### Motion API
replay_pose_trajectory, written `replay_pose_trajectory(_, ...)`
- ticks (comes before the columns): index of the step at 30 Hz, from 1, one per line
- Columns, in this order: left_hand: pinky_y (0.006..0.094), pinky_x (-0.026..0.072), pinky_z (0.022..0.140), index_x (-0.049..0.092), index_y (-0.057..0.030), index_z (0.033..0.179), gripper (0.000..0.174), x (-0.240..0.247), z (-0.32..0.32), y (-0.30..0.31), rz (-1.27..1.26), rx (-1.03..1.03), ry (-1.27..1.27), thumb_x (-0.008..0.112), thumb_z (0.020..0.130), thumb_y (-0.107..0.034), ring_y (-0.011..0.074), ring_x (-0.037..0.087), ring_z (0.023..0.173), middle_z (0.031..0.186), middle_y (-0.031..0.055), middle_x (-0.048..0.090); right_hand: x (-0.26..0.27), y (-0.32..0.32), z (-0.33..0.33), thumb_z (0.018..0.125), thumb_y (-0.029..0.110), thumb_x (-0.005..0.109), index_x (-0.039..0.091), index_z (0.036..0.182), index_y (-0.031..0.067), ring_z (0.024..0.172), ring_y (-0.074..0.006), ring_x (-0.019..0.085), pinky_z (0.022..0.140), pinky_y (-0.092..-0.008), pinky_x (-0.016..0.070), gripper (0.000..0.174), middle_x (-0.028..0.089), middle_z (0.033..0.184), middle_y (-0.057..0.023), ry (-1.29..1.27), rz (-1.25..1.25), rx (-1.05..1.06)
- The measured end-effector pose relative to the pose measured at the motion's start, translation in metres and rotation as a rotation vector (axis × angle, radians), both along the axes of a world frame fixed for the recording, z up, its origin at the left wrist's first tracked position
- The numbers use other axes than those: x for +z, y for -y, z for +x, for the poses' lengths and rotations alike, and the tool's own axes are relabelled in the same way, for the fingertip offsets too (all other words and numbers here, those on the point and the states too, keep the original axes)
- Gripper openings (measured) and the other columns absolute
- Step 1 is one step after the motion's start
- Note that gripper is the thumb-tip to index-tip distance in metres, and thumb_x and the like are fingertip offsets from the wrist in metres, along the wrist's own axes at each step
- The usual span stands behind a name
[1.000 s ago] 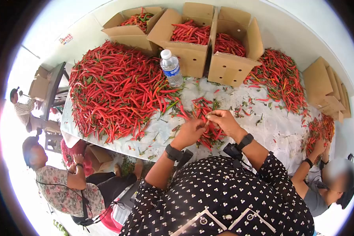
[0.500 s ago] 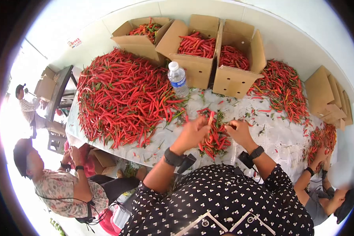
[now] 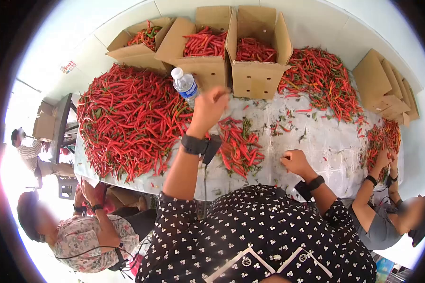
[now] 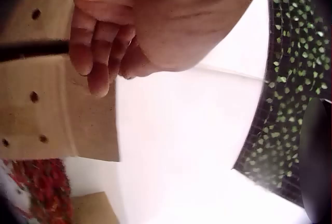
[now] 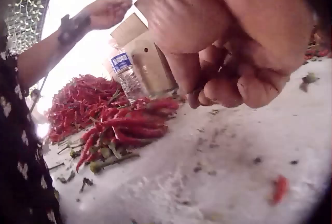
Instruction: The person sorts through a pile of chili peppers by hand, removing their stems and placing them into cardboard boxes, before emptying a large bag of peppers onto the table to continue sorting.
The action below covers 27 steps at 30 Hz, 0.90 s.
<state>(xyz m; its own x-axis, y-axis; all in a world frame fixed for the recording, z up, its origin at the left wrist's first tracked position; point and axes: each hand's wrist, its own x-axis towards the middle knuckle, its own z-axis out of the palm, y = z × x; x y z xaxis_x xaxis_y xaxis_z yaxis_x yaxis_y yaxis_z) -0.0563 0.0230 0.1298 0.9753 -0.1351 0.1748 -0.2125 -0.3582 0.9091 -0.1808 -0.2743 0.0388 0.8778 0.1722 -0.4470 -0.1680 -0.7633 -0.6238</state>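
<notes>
My left hand point(image 3: 210, 109) is raised over the table, its upper fingers blurred, in front of the middle cardboard box point(image 3: 204, 70). Loosely bent fingers with nothing between them show in the left wrist view point(image 4: 101, 52). My right hand point(image 3: 297, 164) is low over the white table cover point(image 3: 278, 141), right of a small pile of red chilies point(image 3: 238, 148). Its fingers are curled in toward the palm in the right wrist view point(image 5: 228, 73), and no chili shows in them. A water bottle point(image 3: 185, 86) stands behind the left forearm, beside the large chili heap point(image 3: 132, 122).
Three open boxes of chilies line the back, including a right box point(image 3: 256, 80). Another chili heap point(image 3: 318, 85) lies behind right, near stacked cartons point(image 3: 382, 85). People sit at the left point(image 3: 94, 236) and right point(image 3: 378, 221). Stem scraps point(image 3: 281, 127) dot the cover.
Both hands worked together over the small pile, then parted. The left, which held a red chili, has swung up toward the boxes and shows none now. The right has drawn away rightward.
</notes>
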Motion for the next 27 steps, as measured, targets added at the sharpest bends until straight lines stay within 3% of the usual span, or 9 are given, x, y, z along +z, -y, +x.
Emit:
replay_pose_trajectory(3,0.0247,0.0452,0.056,0.061,0.0035,0.087,0.018,-0.062,-0.028,-0.025,0.228,0.026,0.016,0.055,0.080,-0.012,0.0091,0.057,0.059,0.065,0.0046,0.060,-0.017,0.010,-0.007,0.072,0.024,0.060,0.065,0.072,0.0045,0.064,-0.0278,0.059,0.059,-0.0366,0.0452,0.020,0.059,0.062,-0.0134,0.194,-0.042,0.066)
replay_pose_trajectory(7,0.0259,0.0453,0.057,0.062,0.0008,0.090,0.018,-0.035,-0.029,-0.030,0.137,0.118,-0.048,0.057,0.078,-0.012,0.0109,0.058,0.060,0.064,0.0074,0.059,-0.014,-0.005,0.006,0.071,0.024,0.061,0.065,0.075,0.0046,0.066,-0.0293,0.059,0.061,-0.0372,0.0453,0.020,0.059,0.069,-0.0154,0.256,-0.016,0.015)
replay_pose_trajectory(9,0.0309,0.0445,0.057,0.060,-0.0010,0.085,0.012,0.009,-0.014,-0.032,0.147,0.358,0.441,0.056,0.078,-0.009,0.0212,0.056,0.060,0.067,0.0128,0.057,-0.016,-0.015,0.018,0.071,0.023,0.062,0.065,0.079,0.0030,0.068,-0.0308,0.058,0.062,-0.0378,0.0456,0.022,0.059,0.076,-0.0170,0.361,0.006,0.072)
replay_pose_trajectory(11,0.0307,0.0443,0.060,0.055,-0.0019,0.080,0.005,0.068,-0.006,-0.049,0.189,0.573,0.676,0.056,0.077,-0.006,0.0200,0.054,0.064,0.072,0.0101,0.052,-0.020,-0.021,0.022,0.071,0.023,0.062,0.064,0.080,0.0024,0.068,-0.0307,0.058,0.062,-0.0379,0.0457,0.023,0.059,0.077,-0.0169,0.371,0.014,0.102)
replay_pose_trajectory(13,0.0301,0.0460,0.066,0.059,-0.0032,0.094,0.017,0.079,0.011,-0.079,-0.175,0.837,0.727,0.056,0.078,-0.007,0.0200,0.057,0.070,0.083,0.0079,0.059,-0.026,-0.023,0.025,0.071,0.023,0.062,0.064,0.082,0.0019,0.069,-0.0307,0.058,0.063,-0.0381,0.0458,0.024,0.059,0.077,-0.0167,0.385,0.023,0.129)
replay_pose_trajectory(15,0.0333,0.0470,0.071,0.060,-0.0040,0.097,0.022,0.054,0.032,-0.123,0.218,1.032,0.499,0.057,0.077,-0.011,0.0233,0.059,0.075,0.088,0.0092,0.060,-0.032,-0.017,0.022,0.071,0.022,0.062,0.063,0.083,0.0011,0.069,-0.0311,0.058,0.063,-0.0383,0.0461,0.024,0.059,0.076,-0.0165,0.365,0.079,0.047)
replay_pose_trajectory(21,0.0376,0.0472,0.075,0.064,-0.0084,0.088,0.019,0.092,0.082,-0.056,0.491,0.408,0.478,0.053,0.076,-0.018,0.0309,0.059,0.086,0.091,0.0138,0.063,-0.032,-0.021,0.022,0.070,0.021,0.061,0.061,0.077,0.0024,0.071,-0.0313,0.057,0.065,-0.0391,0.0451,0.020,0.058,0.075,-0.0151,0.370,0.049,0.027)
replay_pose_trajectory(23,0.0395,0.0471,0.075,0.065,-0.0106,0.089,0.020,0.100,0.120,-0.038,0.715,0.119,0.247,0.052,0.075,-0.018,0.0333,0.059,0.088,0.093,0.0156,0.062,-0.033,-0.022,0.024,0.070,0.020,0.061,0.061,0.077,0.0031,0.072,-0.0311,0.057,0.065,-0.0392,0.0449,0.019,0.058,0.074,-0.0146,0.370,0.017,0.027)
replay_pose_trajectory(27,0.0418,0.0465,0.078,0.065,-0.0090,0.092,0.024,0.084,0.199,-0.018,0.928,-0.083,0.171,0.051,0.074,-0.016,0.0342,0.058,0.092,0.095,0.0174,0.062,-0.030,-0.020,0.022,0.070,0.020,0.060,0.061,0.077,0.0052,0.071,-0.0310,0.056,0.065,-0.0394,0.0441,0.016,0.058,0.073,-0.0134,0.342,0.076,-0.011)
